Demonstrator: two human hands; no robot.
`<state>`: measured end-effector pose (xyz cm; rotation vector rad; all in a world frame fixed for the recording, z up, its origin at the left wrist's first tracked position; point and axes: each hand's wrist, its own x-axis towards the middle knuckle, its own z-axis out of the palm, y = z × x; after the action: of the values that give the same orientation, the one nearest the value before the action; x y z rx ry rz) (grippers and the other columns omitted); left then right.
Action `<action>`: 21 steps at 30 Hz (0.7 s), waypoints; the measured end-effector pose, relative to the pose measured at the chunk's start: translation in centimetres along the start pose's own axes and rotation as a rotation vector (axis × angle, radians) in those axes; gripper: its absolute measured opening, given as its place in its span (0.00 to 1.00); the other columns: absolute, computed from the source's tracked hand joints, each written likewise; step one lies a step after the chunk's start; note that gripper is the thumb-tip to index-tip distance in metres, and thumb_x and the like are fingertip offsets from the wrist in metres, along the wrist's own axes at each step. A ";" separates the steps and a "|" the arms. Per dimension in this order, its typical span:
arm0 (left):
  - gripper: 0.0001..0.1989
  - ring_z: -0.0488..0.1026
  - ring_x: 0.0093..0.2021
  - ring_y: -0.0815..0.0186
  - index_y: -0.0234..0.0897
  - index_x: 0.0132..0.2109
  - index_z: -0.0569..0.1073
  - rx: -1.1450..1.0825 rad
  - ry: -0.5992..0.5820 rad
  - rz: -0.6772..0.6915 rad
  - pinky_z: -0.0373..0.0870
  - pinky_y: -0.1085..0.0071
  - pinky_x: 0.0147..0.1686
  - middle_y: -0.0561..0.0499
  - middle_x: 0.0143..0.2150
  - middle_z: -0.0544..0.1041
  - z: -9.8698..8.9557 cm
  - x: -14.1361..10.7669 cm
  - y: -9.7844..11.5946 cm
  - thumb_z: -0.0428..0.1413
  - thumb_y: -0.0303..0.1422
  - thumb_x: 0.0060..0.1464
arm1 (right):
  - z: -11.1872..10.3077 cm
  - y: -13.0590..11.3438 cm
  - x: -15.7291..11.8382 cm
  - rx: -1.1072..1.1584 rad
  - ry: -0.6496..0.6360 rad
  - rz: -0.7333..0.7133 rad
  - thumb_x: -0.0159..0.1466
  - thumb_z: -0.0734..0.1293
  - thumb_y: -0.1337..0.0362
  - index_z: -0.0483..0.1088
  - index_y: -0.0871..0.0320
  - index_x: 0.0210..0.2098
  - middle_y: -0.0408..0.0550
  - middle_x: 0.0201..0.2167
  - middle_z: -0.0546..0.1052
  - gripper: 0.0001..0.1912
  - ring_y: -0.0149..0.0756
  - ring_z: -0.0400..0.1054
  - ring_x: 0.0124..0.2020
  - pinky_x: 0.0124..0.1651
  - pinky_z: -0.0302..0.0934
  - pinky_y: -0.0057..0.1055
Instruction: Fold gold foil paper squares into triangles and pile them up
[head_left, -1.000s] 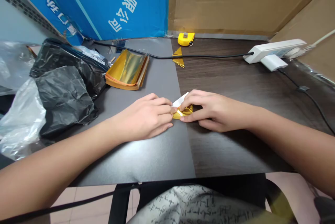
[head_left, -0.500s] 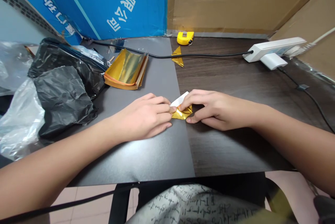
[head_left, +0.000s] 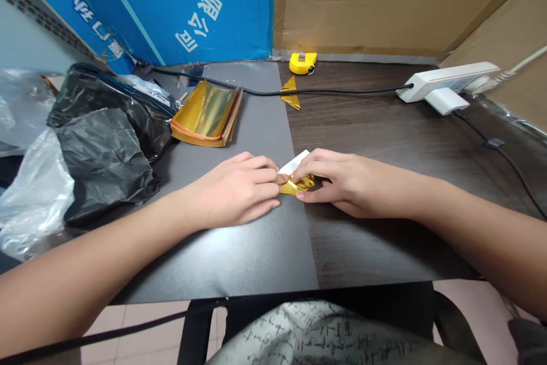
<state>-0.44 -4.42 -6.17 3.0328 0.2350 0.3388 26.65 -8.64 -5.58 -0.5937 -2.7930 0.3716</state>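
A small folded sheet of gold foil paper (head_left: 304, 183) lies on the table between my hands, its white underside showing along the far edge. My left hand (head_left: 239, 191) rests on the tabletop, its fingertips gripping the sheet's left end. From the right, my right hand (head_left: 342, 183) pinches the sheet, index finger on top and thumb at the near edge. The fingers hide part of the folds. Farther back lies a folded gold triangle (head_left: 290, 93), with a black cable crossing it. A stack of gold foil sheets (head_left: 207, 111) sits to the left.
A yellow tape measure (head_left: 302, 62) stands near the back by cardboard boxes (head_left: 363, 6). At right is a white power strip (head_left: 448, 83), its black cable (head_left: 342, 91) running across the table. Crumpled black plastic bags (head_left: 105, 154) and clear plastic (head_left: 38, 200) cover the left side.
My right thumb has moved left along the near edge of the foil paper, closer to my left hand. The left hand has stayed in place.
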 end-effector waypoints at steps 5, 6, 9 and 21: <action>0.12 0.74 0.53 0.59 0.35 0.42 0.77 -0.027 0.043 0.037 0.65 0.62 0.50 0.49 0.47 0.81 0.2 0.0 -0.4 0.51 0.36 0.69 | 0.1 0.2 0.0 0.042 0.043 0.002 0.66 0.61 0.78 0.79 0.60 0.45 0.55 0.53 0.76 0.18 0.44 0.66 0.55 0.57 0.68 0.43; 0.12 0.74 0.52 0.59 0.35 0.42 0.77 -0.040 0.057 0.050 0.64 0.61 0.53 0.49 0.48 0.81 0.2 -0.1 -0.5 0.52 0.36 0.69 | 0.2 0.2 0.0 0.049 0.052 0.002 0.65 0.60 0.78 0.78 0.60 0.47 0.54 0.52 0.77 0.18 0.43 0.66 0.55 0.57 0.68 0.42; 0.12 0.75 0.52 0.59 0.36 0.44 0.78 -0.066 0.103 0.083 0.58 0.55 0.60 0.49 0.48 0.81 0.2 -0.2 -0.9 0.53 0.37 0.68 | 0.3 0.0 0.1 0.029 0.039 0.018 0.64 0.60 0.78 0.74 0.61 0.56 0.54 0.51 0.77 0.23 0.44 0.66 0.54 0.56 0.69 0.42; 0.11 0.73 0.51 0.61 0.40 0.48 0.80 -0.175 0.103 0.042 0.59 0.58 0.55 0.47 0.46 0.81 0.1 0.0 -0.3 0.54 0.38 0.68 | 1.7 0.7 1.0 0.125 0.191 0.015 0.70 0.65 0.66 0.77 0.60 0.42 0.55 0.50 0.77 0.09 0.39 0.74 0.54 0.62 0.68 0.39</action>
<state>-0.48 -4.17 -6.34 2.8550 0.1399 0.4928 25.52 -7.97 -7.23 -0.5882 -2.5633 0.4629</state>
